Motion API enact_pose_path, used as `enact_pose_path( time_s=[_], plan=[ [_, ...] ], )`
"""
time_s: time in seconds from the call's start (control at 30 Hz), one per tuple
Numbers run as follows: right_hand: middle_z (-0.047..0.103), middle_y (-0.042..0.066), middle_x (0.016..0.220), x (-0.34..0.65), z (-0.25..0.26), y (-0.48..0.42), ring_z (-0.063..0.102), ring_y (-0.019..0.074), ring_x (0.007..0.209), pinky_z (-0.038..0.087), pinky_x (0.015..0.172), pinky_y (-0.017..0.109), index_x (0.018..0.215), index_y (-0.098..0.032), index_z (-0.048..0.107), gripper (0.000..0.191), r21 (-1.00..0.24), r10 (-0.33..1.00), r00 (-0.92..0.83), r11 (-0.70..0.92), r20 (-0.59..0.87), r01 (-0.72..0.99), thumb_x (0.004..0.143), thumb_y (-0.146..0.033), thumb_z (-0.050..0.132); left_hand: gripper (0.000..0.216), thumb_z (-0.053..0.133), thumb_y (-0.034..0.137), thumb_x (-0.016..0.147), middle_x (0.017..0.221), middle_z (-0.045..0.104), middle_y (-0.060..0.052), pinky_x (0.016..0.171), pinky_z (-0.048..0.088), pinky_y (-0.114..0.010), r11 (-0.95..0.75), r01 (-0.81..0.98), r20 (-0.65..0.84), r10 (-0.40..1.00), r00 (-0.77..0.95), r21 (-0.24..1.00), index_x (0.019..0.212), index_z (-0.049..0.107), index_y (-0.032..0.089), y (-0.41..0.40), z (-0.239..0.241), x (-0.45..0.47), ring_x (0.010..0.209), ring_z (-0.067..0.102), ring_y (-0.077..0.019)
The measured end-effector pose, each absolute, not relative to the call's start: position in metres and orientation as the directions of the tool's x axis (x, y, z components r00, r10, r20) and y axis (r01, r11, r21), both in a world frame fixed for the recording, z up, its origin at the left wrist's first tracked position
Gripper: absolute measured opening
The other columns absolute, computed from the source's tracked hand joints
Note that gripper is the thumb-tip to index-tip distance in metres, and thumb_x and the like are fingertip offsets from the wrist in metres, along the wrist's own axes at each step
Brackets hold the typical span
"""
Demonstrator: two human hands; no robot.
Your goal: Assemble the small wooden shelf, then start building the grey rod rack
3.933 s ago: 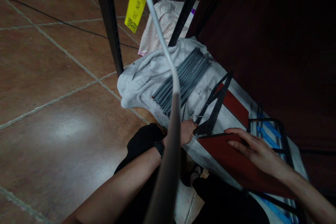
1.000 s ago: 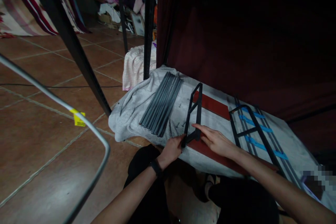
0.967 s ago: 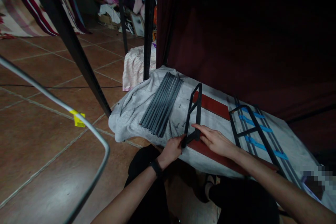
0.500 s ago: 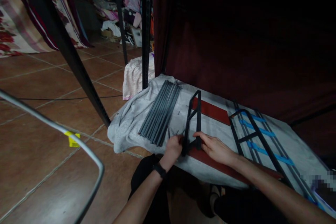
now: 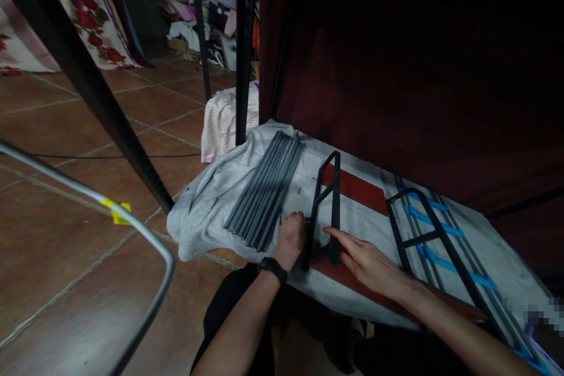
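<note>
A black metal frame [image 5: 336, 200] with slanted cross-pieces stands on edge on the grey blanket. My right hand [image 5: 363, 261] grips its near right bar, with the index finger extended across it. My left hand [image 5: 291, 241], wearing a dark wristband, is closed beside the frame's left bar; what its fingers hold is hidden. Two red-brown boards meet this frame: the far board [image 5: 359, 188] and the near board [image 5: 352, 283], which runs below my right arm. At their right ends stands a second black frame [image 5: 434, 229].
Several grey metal tubes [image 5: 267, 188] lie side by side on the blanket [image 5: 200, 211]. More dark bars, bound with blue tape [image 5: 434, 221], lie on the right. Black posts [image 5: 94, 82] rise at the left, near a bent pale metal tube [image 5: 150, 241] with a yellow tag.
My left hand has shifted slightly up and its wrist has turned, the fist closing beside the left bar. The right hand keeps its grip on the frame. The view has shifted a little.
</note>
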State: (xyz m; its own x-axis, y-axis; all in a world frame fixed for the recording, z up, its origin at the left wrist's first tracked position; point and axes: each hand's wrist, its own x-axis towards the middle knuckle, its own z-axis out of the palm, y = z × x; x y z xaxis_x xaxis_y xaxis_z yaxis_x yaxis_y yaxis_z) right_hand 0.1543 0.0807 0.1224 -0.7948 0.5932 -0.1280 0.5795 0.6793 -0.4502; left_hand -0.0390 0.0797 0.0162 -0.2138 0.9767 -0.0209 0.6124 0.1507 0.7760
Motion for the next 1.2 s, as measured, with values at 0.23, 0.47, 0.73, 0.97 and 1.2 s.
enact_pose_path(
  time_s=[0.23, 0.47, 0.73, 0.97, 1.2],
  plan=[
    [0.05, 0.003, 0.148, 0.158, 0.118, 0.083, 0.053, 0.0188, 0.131, 0.047, 0.109, 0.041, 0.156, -0.032, 0.019, 0.075, -0.439, 0.591, -0.8, 0.693, -0.107, 0.571, 0.088, -0.01, 0.043, 0.012, 0.057, 0.024, 0.084, 0.069, 0.063, 0.001, 0.059, 0.047, -0.022, -0.072, -0.142, 0.061, 0.995, -0.077, 0.987, 0.089, 0.065, 0.016, 0.03, 0.047, -0.063, 0.061, 0.059, -0.0112],
    [0.052, 0.005, 0.147, 0.157, 0.118, 0.08, 0.054, 0.0204, 0.13, 0.048, 0.107, 0.042, 0.157, -0.032, 0.013, 0.075, -0.407, 0.603, -0.789, 0.696, -0.117, 0.592, 0.092, -0.014, 0.043, 0.011, 0.059, 0.02, 0.081, 0.068, 0.063, 0.002, 0.058, 0.047, -0.021, -0.043, -0.223, 0.033, 0.998, -0.048, 0.974, 0.087, 0.068, 0.017, 0.02, 0.057, -0.053, 0.06, 0.059, -0.0107],
    [0.053, 0.004, 0.145, 0.154, 0.118, 0.077, 0.056, 0.0195, 0.128, 0.049, 0.105, 0.041, 0.157, -0.033, 0.016, 0.077, -0.42, 0.61, -0.789, 0.7, -0.07, 0.578, 0.088, -0.011, 0.044, 0.017, 0.054, 0.018, 0.084, 0.071, 0.065, 0.0, 0.062, 0.047, -0.021, -0.135, 0.101, 0.14, 0.989, -0.04, 0.986, 0.087, 0.07, 0.019, 0.017, 0.066, -0.049, 0.064, 0.06, -0.0118],
    [0.068, 0.005, 0.118, 0.152, 0.123, 0.065, 0.068, 0.0204, 0.104, 0.055, 0.091, 0.038, 0.151, -0.026, 0.026, 0.064, -0.485, 0.768, -0.639, 0.548, -0.031, 0.682, 0.09, -0.02, 0.046, 0.022, 0.049, 0.011, 0.085, 0.083, 0.068, -0.003, 0.072, 0.048, -0.024, -0.226, 0.307, 0.24, 0.971, -0.008, 0.924, 0.089, 0.069, 0.019, 0.023, 0.065, -0.039, 0.076, 0.063, -0.0141],
    [0.071, 0.005, 0.107, 0.16, 0.121, 0.054, 0.067, 0.0225, 0.099, 0.052, 0.088, 0.039, 0.112, -0.025, 0.056, 0.021, -0.393, 0.772, -0.636, 0.583, -0.006, 0.711, 0.095, -0.025, 0.043, 0.024, 0.046, 0.011, 0.087, 0.085, 0.068, -0.003, 0.073, 0.049, -0.024, -0.213, 0.35, 0.233, 0.972, -0.015, 0.912, 0.088, 0.068, 0.019, 0.02, 0.071, -0.037, 0.074, 0.062, -0.0137]
  ],
)
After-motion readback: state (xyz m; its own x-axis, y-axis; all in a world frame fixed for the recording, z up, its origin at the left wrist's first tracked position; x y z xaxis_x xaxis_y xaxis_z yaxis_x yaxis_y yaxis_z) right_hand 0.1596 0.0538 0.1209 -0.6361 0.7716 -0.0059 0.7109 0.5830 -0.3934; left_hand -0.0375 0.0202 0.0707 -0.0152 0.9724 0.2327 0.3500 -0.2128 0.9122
